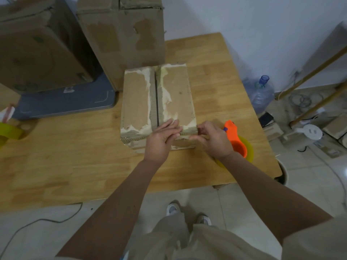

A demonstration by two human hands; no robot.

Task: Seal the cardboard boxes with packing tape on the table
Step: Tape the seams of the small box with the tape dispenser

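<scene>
Left hand (161, 136) flat on box (157, 102), right hand (213, 138) pinching its near edge

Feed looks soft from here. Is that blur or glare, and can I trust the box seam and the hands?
Head view: dim, flat light, no glare. Wide-angle bending curves the table edge and wall. Mild softness throughout; the left hand and right hand are slightly smeared at the box's near edge. The centre seam of the cardboard box reads clearly; the orange tape dispenser is partly hidden.
</scene>
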